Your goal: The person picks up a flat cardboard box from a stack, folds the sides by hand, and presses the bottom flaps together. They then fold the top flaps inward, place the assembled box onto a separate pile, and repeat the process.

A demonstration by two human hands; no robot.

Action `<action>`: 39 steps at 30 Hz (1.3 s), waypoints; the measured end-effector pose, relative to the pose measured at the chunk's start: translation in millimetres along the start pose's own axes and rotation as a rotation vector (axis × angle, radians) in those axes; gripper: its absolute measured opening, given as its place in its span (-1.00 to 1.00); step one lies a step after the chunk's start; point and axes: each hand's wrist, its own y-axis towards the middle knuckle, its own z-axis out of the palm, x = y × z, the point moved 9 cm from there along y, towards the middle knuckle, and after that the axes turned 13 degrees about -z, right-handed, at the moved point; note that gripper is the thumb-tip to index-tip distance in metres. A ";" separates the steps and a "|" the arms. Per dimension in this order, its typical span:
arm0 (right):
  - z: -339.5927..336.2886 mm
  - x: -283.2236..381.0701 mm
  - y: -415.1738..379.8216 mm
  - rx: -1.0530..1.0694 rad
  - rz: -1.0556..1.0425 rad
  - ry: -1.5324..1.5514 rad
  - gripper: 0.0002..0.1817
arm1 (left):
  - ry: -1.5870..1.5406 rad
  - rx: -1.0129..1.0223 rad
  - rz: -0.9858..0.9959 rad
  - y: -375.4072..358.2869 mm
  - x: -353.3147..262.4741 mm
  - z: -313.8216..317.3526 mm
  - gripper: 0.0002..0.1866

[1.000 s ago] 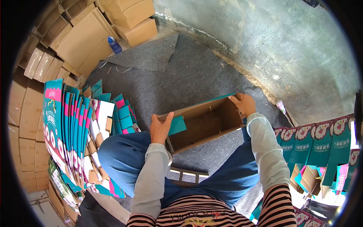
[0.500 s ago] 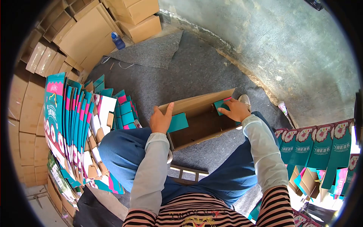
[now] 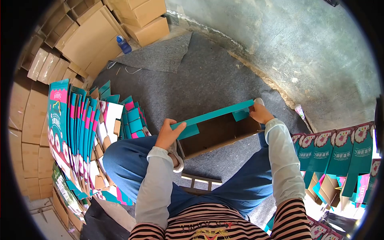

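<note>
Teal-and-pink printed card cartons point(image 3: 60, 116) are stacked towards the left edge of the dark grey floor covering point(image 3: 204, 80). Right of them, over the covering, a long, open, brown cardboard box point(image 3: 224, 140) with a teal flap point(image 3: 216, 114) is pinched at its far left corner by the left hand point(image 3: 165, 136) and at its far right corner by the right hand point(image 3: 262, 114), whose fingertips seem partly hidden.

The wall point(image 3: 288, 48), upper right of the frame, is pale grey-green, blotched and scuffed; its base edge point(image 3: 266, 80) is rough and brownish. Dark grey floor covering point(image 3: 220, 74) spans the centre, with a lighter loose piece point(image 3: 160, 56) lying at upper left of centre. Stacked brown cartons point(image 3: 34, 136) line the left side. Strong glare shows at lower right.
</note>
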 end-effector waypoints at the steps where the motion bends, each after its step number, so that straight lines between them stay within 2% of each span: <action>1: -5.8 4.2 -4.6 -0.021 0.006 0.046 -0.46 | 0.016 -0.027 0.039 1.3 1.7 0.0 -0.30; 5: -6.2 10.7 -4.4 -0.008 -0.060 0.151 -0.27 | 0.071 -0.014 0.044 0.9 5.2 3.4 -0.29; 8: -5.5 2.4 -4.7 -0.026 0.000 0.217 -0.27 | 0.128 0.007 0.074 0.6 2.5 5.2 -0.25; 11: -10.1 22.8 -6.4 0.055 -0.056 -0.064 -0.31 | 0.245 0.107 0.045 -3.4 -6.5 10.5 -0.22; 17: -6.5 46.0 -2.0 0.084 -0.176 -0.319 -0.44 | 0.783 0.269 0.001 -0.9 -20.4 22.7 -0.22; 23: 6.4 62.5 3.3 0.168 -0.094 -0.583 -0.51 | 1.318 0.292 0.083 3.7 -51.8 53.5 -0.27; 26: 17.5 63.6 7.9 0.190 -0.071 -0.700 -0.53 | 1.415 0.242 0.173 17.0 -40.3 80.6 -0.26; 29: 18.3 87.3 9.3 -0.033 -0.355 -0.938 -0.86 | 1.445 0.280 0.175 17.1 -31.6 90.5 -0.34; 30: 22.0 85.9 11.2 -0.029 -0.357 -0.946 -0.85 | 1.467 0.296 0.189 19.2 -26.7 94.9 -0.36; 35: 27.8 94.5 17.4 0.067 -0.343 -0.941 -0.72 | 1.497 0.095 0.215 31.1 -7.8 99.5 -0.45; 39: 11.8 82.5 15.4 0.018 -0.249 -0.631 -0.60 | 1.618 0.014 0.111 29.6 -4.9 107.4 -0.60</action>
